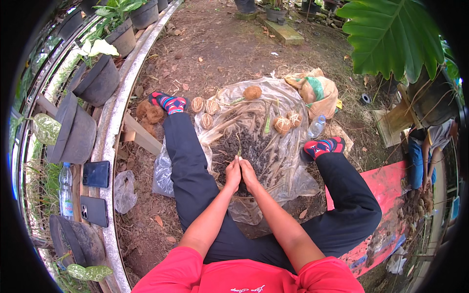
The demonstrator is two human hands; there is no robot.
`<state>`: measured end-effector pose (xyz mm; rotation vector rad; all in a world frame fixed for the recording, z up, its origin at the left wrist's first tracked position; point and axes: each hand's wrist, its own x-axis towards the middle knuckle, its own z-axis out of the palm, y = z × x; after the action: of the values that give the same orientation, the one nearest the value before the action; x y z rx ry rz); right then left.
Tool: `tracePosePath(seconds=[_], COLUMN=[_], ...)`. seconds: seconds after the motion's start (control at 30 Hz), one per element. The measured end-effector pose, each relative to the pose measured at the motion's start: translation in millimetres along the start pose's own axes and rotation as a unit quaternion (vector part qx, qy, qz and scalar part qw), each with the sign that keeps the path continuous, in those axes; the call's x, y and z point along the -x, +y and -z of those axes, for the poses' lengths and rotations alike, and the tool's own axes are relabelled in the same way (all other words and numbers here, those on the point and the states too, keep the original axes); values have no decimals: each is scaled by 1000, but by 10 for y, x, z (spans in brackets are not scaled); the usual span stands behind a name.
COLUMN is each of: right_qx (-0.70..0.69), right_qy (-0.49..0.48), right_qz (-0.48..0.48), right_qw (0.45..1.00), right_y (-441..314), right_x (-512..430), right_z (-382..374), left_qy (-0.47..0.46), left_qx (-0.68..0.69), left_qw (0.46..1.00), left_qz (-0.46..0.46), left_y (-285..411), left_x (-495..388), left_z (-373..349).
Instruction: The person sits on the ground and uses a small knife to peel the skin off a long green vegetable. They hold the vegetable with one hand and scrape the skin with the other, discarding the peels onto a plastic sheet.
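My left hand (233, 174) and my right hand (249, 174) meet at the fingertips over dark loose soil (253, 146) on a clear plastic sheet (293, 183). A thin green plant cutting (239, 146) rises from between the fingers; which hand bears it is hard to tell, but both touch its lower end. Around the soil lie several string-wrapped fibre balls, one (211, 107) at the upper left and another (281, 125) at the right. A brown fibre ball (252, 92) sits at the sheet's far side. A green stem piece (267, 124) lies right of the soil.
Loose brown fibre (149, 112) lies by my left foot. A plastic bottle (317, 126) and a sack (319, 91) stand near my right foot. Potted plants and two phones (96, 174) line the bench (110, 205) at left. Another person (427, 154) works at far right, beside a red sheet (381, 186).
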<state>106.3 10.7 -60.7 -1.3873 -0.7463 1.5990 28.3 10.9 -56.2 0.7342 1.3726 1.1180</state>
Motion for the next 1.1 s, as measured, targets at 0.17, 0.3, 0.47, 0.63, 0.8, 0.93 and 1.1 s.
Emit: tracePosePath(seconds=[0.17,0.3,0.47,0.63,0.8,0.93,1.1], right_qx=[-81,-230,-253,-230,-195,-179,-135], right_qy=[-21,-25,-46,0,62,99,119], right_qz=[-14,-51,-82,-70,-85,-60,-56], right_qw=[996,972,963,971,975,977,982], right_y=[69,23,-46,-31,-89,-186,-250], right_x=[-18,-1,118,185,215,218,168], right_z=[-14,-31,-36,-81,-48,-49,53], left_qy=[-31,47,106,147,149,118,115], left_qx=[-68,-236,-347,-368,-324,-283,-259], left_qw=[997,962,892,879,917,933,938], left_qz=[1,-128,-270,-264,-179,-187,-201], left_y=[3,59,138,146,103,26,-72], left_x=[3,155,247,168,38,-44,-67], left_z=[23,-50,-45,6,94,143,124])
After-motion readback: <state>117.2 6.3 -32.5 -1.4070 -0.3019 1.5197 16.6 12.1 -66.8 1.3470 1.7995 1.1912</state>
